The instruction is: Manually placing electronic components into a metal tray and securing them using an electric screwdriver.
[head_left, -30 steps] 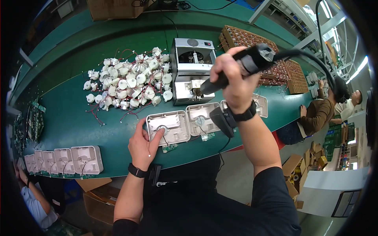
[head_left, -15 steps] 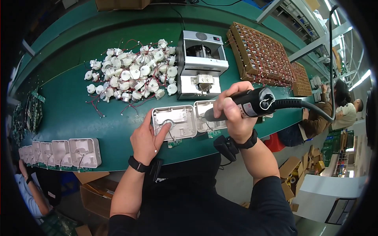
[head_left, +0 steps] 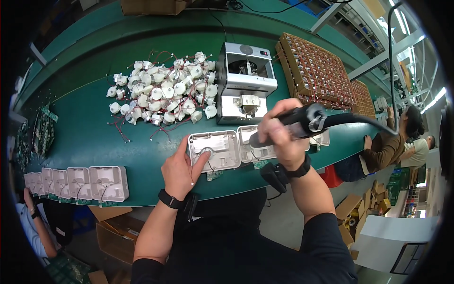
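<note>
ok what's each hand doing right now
Left hand: holding a white plastic housing by its left side.
Right hand: closed around a black corded tool.

Handheld tool (head_left: 307, 116): black. Housing (head_left: 227, 154): white. Piled parts (head_left: 165, 92): white and silver, red-wired. Bench (head_left: 146, 156): green. Machine (head_left: 248, 84): silver. Tray (head_left: 291, 68): brown, red-speckled grid.

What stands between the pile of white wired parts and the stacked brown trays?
In the head view, a silver screw feeder stands between the white pile and the brown trays.
</note>
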`<state>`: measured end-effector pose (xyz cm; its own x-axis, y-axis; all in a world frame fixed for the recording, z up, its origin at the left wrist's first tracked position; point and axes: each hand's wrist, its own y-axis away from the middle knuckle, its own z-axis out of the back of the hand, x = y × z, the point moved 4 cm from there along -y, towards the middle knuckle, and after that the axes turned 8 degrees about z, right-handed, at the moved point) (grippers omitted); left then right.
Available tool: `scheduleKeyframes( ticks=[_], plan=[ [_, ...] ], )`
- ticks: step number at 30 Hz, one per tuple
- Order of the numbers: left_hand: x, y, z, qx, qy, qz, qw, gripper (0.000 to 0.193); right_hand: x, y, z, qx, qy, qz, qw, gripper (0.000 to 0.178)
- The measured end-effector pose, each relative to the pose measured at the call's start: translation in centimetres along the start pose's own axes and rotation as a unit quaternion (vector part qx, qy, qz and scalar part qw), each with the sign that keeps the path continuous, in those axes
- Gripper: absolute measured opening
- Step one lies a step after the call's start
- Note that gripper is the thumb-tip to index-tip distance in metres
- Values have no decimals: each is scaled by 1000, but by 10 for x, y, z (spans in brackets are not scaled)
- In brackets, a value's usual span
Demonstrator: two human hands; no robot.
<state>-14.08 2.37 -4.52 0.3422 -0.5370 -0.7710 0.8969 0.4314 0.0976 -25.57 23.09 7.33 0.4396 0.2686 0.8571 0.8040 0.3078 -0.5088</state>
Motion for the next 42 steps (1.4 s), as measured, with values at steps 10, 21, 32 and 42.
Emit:
scheduleKeyframes(
  ticks=[10, 21, 32, 42],
  plan=[
    [-7, -3, -16, -16, -3, -20, 1000, 66, 11, -59, 0, -34, 38, 66, 997, 19],
    [-11, -3, -12, 0, -11, -11, 1000, 62, 2, 11, -42, 15, -68, -51, 996, 28],
    [-12, -1, -13, -24, -22, -41, 999, 63, -27, 19, -49, 71, 19, -7, 997, 31],
    [-9, 1, -17, -13, -22, -23, 999, 64, 23, -22, -15, -38, -51, 82, 995, 21]
  ],
)
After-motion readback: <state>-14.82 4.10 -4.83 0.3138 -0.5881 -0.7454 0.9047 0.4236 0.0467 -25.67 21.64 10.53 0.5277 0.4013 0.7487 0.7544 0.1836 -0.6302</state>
